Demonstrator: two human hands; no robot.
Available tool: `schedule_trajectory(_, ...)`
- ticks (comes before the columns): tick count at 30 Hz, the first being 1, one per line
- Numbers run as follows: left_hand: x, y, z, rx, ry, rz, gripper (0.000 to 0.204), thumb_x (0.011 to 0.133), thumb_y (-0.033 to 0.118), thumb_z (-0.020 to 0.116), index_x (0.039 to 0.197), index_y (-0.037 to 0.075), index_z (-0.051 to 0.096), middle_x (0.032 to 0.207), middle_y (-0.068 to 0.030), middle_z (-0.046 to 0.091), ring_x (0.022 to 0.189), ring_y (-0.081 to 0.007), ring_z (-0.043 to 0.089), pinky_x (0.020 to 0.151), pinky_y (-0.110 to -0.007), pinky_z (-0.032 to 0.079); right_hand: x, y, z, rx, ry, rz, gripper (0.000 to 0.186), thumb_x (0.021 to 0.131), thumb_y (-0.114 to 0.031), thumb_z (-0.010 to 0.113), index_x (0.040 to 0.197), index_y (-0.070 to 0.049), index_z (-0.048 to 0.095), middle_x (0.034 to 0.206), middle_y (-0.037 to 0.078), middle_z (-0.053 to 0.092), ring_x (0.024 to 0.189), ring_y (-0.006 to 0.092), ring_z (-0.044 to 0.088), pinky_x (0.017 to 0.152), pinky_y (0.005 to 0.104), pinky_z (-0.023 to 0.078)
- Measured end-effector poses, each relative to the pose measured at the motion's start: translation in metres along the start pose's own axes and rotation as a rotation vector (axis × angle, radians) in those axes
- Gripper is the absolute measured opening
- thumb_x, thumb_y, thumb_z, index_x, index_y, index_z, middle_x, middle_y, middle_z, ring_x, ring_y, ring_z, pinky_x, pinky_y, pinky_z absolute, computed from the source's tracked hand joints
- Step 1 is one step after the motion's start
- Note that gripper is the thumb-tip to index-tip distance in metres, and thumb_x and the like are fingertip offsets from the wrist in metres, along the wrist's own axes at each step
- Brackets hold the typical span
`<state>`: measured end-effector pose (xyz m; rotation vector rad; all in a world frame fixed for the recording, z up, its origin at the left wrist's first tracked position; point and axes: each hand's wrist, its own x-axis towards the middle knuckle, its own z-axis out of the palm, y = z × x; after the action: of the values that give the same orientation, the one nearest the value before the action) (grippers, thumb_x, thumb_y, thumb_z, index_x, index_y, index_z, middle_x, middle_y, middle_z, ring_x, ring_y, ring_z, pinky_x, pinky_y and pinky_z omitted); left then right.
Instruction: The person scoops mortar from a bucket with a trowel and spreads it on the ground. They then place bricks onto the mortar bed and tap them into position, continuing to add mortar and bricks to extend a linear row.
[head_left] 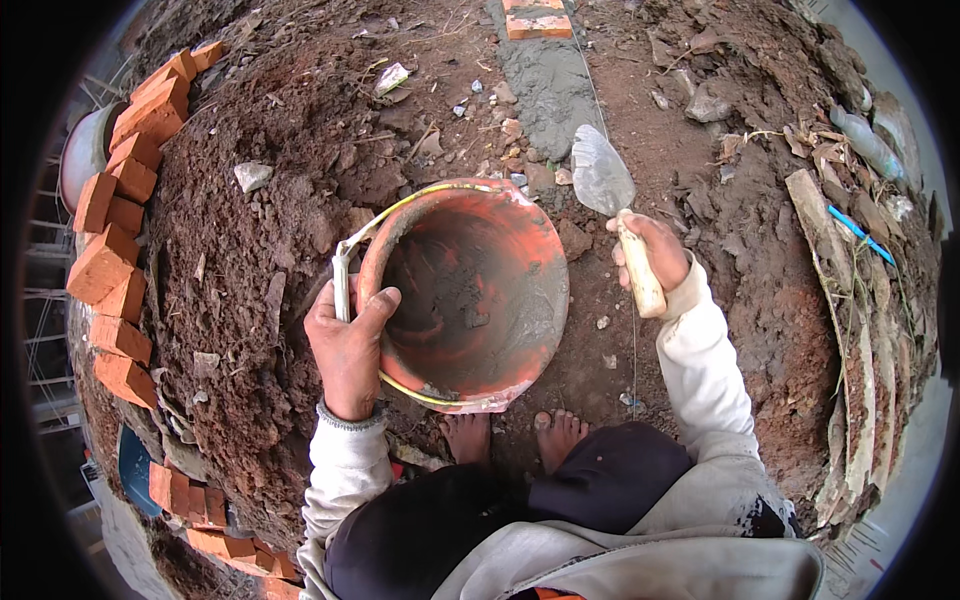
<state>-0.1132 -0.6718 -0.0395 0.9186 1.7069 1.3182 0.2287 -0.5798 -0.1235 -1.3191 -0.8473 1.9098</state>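
My bucket point(470, 300) is orange plastic, round, smeared inside with grey mortar, nearly empty, tipped toward me on the red earth just ahead of my bare feet; its thin wire handle hangs along the rim. My trowel point(612, 205) has a pale wooden handle and a pointed, mortar-coated blade aimed away, just right of the bucket.

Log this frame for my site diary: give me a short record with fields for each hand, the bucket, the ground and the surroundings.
left hand: left hand grips the rim of the orange bucket
right hand: right hand holds a trowel by its wooden handle, blade above the soil
bucket: tilted, grey mortar smeared inside
ground: mortar strip leading to a laid brick
surroundings: stacked bricks at the left
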Motion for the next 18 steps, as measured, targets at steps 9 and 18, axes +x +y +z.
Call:
schedule_trajectory(9, -0.002, 0.029, 0.046, 0.328, -0.209, 0.359, 0.032, 0.066, 0.001, 0.058, 0.097, -0.002, 0.065, 0.071, -0.0023, 0.058, 0.064, -0.0076, 0.051, 0.061, -0.023, 0.044, -0.077, 0.033, 0.052, -1.392, 0.05, -0.231, 0.031, 0.092, -0.024, 0.051, 0.108, 0.003, 0.05, 0.082, 0.029, 0.063, 0.076, 0.0456, 0.062, 0.069, 0.0511, 0.051)
schedule_trajectory(18, -0.006, 0.011, 0.075, 0.204, -0.18, 0.631, 0.017, 0.064, 0.002, 0.059, 0.081, -0.002, 0.059, 0.069, -0.0038, 0.055, 0.062, -0.0097, 0.048, 0.059, -0.024, 0.042, -0.08, 0.086, 0.036, 0.292, -0.487, 0.566, 0.039, 0.095, -0.034, 0.05, 0.115, -0.001, 0.051, 0.067, 0.008, 0.055, 0.041, 0.0171, 0.053, 0.036, 0.0301, 0.044)
